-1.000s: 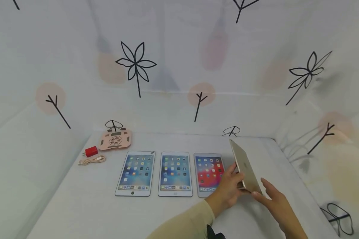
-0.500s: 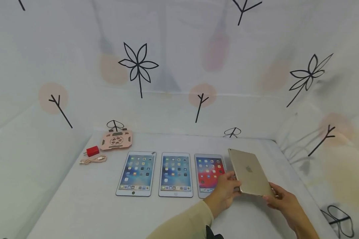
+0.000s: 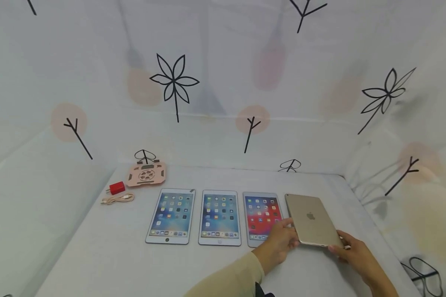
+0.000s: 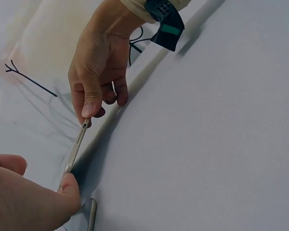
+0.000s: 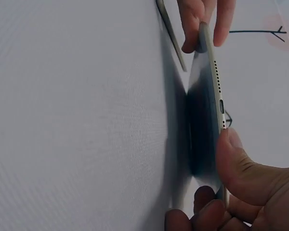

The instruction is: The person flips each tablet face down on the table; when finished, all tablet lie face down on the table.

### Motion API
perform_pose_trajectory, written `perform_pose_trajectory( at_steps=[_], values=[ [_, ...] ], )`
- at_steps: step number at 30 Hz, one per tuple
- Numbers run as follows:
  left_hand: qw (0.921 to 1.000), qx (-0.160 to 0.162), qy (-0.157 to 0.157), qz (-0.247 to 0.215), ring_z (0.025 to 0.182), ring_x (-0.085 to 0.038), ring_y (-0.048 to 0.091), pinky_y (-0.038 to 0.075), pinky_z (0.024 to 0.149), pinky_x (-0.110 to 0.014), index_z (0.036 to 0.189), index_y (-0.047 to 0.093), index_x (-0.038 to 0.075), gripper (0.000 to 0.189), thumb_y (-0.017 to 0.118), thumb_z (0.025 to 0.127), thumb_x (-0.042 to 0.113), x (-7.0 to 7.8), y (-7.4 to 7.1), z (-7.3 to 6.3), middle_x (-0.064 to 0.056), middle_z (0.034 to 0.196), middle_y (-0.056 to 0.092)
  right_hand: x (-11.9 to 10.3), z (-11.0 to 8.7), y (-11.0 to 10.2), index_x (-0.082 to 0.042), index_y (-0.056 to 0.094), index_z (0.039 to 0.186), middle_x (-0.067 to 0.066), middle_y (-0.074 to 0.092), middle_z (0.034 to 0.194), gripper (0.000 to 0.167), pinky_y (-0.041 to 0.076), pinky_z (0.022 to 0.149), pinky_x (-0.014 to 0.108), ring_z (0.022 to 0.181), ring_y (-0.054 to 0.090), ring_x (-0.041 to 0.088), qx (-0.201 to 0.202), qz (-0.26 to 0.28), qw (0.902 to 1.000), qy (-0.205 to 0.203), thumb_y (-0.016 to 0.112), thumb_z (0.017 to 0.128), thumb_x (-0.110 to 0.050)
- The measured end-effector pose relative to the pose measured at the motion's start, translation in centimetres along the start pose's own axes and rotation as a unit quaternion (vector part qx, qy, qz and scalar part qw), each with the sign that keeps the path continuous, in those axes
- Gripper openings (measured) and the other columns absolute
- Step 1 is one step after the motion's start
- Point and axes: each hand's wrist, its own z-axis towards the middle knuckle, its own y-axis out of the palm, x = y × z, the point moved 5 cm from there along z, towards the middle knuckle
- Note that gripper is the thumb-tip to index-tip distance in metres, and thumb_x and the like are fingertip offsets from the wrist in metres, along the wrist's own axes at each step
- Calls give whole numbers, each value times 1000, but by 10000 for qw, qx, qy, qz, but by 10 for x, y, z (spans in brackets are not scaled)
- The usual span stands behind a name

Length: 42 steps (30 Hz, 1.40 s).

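A gold tablet [image 3: 314, 219] is back side up at the right of the table, its near edge raised off the cloth. My left hand [image 3: 278, 241] grips its near left corner. At the near right corner my right hand [image 3: 357, 253] pinches it, thumb [image 5: 231, 154] on the near edge and fingers underneath. The right wrist view shows the port and speaker holes along that edge, with the dark screen [image 5: 202, 125] turned toward the table. Left of it lie a tablet with a red and blue screen [image 3: 261, 214], partly behind my left hand, and two white tablets [image 3: 220, 216] [image 3: 171, 216].
At the far left of the white table [image 3: 141, 268] are a pink stand-like panel [image 3: 146, 174], a red charger plug [image 3: 117, 188] and a coiled beige cable [image 3: 117, 199]. Patterned fabric walls [image 3: 215, 140] enclose the back and sides.
The gold tablet has swung from nearly upright on its side to back up and sunk toward the table. My right hand, apart from it at first, has taken hold of its near right corner.
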Motion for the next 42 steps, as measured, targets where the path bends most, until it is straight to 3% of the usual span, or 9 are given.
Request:
perform_pose_trajectory(
  at_steps=[4, 7, 11, 13, 15, 23, 32, 42],
  values=[
    [9999, -157, -64, 28, 63, -12, 48, 44, 59, -18, 142, 53, -3, 67, 53, 76, -18, 1, 0, 2, -17, 105, 70, 3, 2, -1, 19, 24, 150, 32, 59, 120, 85, 57, 69, 29, 86, 60, 16, -152, -175, 9996, 142, 72, 96, -24],
    [9996, -208, -158, 128, 67, -14, 51, 45, 63, -20, 142, 54, -2, 67, 53, 76, -18, 0, -1, 1, -17, 107, 68, 4, 3, -2, 18, 24, 150, 25, 62, 111, 90, 55, 67, 30, 84, 59, 19, -208, -354, 9987, 303, 73, 94, -31],
    [9992, -224, -288, 161, 93, -24, 63, 56, 90, -38, 142, 55, 0, 70, 52, 75, -19, -2, -3, 0, -21, 120, 62, 7, 1, -1, 17, 23, 151, 9, 59, 89, 95, 46, 60, 28, 72, 54, 18, -276, -535, 9970, 493, 75, 92, -37],
    [9990, -275, -341, 92, 111, -35, 62, 49, 105, -52, 144, 54, 0, 71, 52, 76, -20, -3, -3, 0, -27, 128, 58, 8, 1, 0, 16, 23, 151, 5, 55, 83, 97, 43, 57, 27, 66, 51, 17, -286, -514, 9966, 582, 76, 91, -38],
    [9986, -348, -386, 27, 123, -44, 57, 40, 111, -62, 145, 52, 1, 70, 52, 78, -19, -4, -3, 0, -32, 134, 53, 9, 0, 0, 16, 23, 151, 3, 54, 80, 100, 42, 55, 27, 63, 49, 16, -279, -476, 9965, 620, 77, 89, -40],
    [9948, -929, -341, -231, 140, -56, 37, 25, 116, -67, 154, 39, 0, 75, 51, 81, -13, -4, -1, 1, -42, 145, 41, 9, -3, 0, 16, 25, 150, 3, 55, 74, 105, 43, 53, 29, 59, 52, 17, -244, -679, 9954, 632, 78, 86, -48],
    [9946, -924, -456, -94, 140, -62, 32, 25, 117, -67, 157, 32, 1, 76, 54, 85, -6, -3, -4, 1, -47, 142, 39, 8, -6, 2, 15, 25, 149, 6, 59, 77, 108, 47, 55, 32, 60, 56, 19, -190, -760, 9940, 770, 80, 83, -50],
    [9904, -1207, -659, -105, 144, -59, 28, 20, 119, -66, 158, 33, 8, 73, 55, 89, -3, -6, -7, 1, -40, 149, 37, 15, -5, 4, 12, 28, 149, 4, 58, 70, 104, 44, 53, 32, 54, 56, 18, -175, -808, 9934, 793, 77, 84, -53]
  ],
)
